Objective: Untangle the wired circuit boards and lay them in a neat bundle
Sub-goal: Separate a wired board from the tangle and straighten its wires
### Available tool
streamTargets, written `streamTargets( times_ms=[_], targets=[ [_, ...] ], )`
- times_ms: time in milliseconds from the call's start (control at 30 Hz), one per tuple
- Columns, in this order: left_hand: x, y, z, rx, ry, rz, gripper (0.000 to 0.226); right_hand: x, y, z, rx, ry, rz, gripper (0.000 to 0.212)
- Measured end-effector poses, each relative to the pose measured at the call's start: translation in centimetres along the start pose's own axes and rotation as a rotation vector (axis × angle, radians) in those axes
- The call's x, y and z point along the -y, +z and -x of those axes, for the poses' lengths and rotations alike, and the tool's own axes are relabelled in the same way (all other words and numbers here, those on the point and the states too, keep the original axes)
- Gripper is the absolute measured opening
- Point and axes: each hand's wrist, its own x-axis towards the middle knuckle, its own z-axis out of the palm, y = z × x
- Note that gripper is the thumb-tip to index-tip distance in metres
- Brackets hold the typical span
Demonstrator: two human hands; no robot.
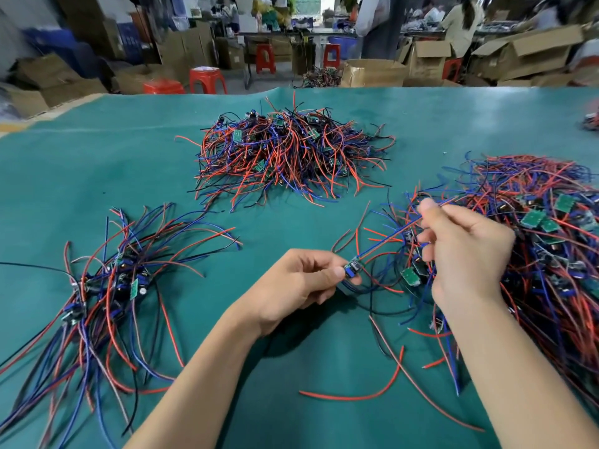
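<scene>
- Head view, nearest the camera: two bare forearms reach in from the bottom edge over the green mat (291, 416); a loose red wire (356, 396) lies curved on the mat between them.
- The left hand (291, 286) pinches a small circuit board (351, 268) between thumb and fingers, just above the mat near the middle of the view; blue and red leads run from that board up and to the right.
- The right hand (463, 251) is raised with curled fingers, its thumb and forefinger gripping those same leads (389, 238) some way along from the board; the wires look taut between the two hands, though the blur at the fingertips makes the exact grip hard to read.
- To the right, under and behind the right hand, a large tangled pile (534, 238) of boards and red, blue and black wires spreads to the frame edge; the held leads pass over its near-left fringe.
- At the left, a laid-out bundle (107, 286) has its boards gathered together and its wires fanning outward.
- Farther back at centre sits a third heap (291, 150) of wired boards, well apart from both hands.
- Beyond the mat: red stools (207, 80) and cardboard boxes (372, 72) on the floor.
</scene>
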Motion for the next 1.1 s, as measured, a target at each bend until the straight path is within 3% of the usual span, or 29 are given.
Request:
streamTargets(
  times_ms=[167, 233, 300, 433, 533, 667, 800, 1100],
  targets=[
    [0.1, -0.2, 0.0, -0.062, -0.014, 0.054, 0.022, 1.3, -0.7, -0.8, -0.213, 0.064, -0.339, 0.019],
    [0.1, -0.3, -0.2, -0.133, -0.009, 0.130, 0.024, 1.4, -0.7, -0.7, -0.220, 0.046, -0.347, 0.019],
    [0.2, -0.3, -0.3, -0.178, 0.002, 0.188, 0.025, 1.2, 0.2, 0.4, -0.079, 0.029, -0.214, 0.020],
    [0.2, -0.1, -0.3, -0.180, 0.024, 0.228, 0.023, 0.0, 2.4, 3.8, 0.524, 0.024, 0.172, 0.017],
    [0.0, -0.2, -0.1, -0.182, 0.021, 0.173, 0.024, -0.4, 2.7, 4.7, 0.661, -0.048, 0.302, 0.025],
    [0.0, 0.1, -0.1, -0.213, -0.014, 0.139, 0.023, -0.3, 2.2, 4.0, 0.578, -0.110, 0.270, 0.028],
    [-0.1, 0.2, 0.0, -0.159, -0.015, 0.124, 0.023, -0.1, 2.4, 3.8, 0.514, -0.104, 0.167, 0.006],
    [-0.4, 0.5, 0.1, -0.051, -0.007, 0.042, 0.021, 0.5, 0.9, 0.9, 0.027, -0.072, -0.044, 0.016]
  ],
)
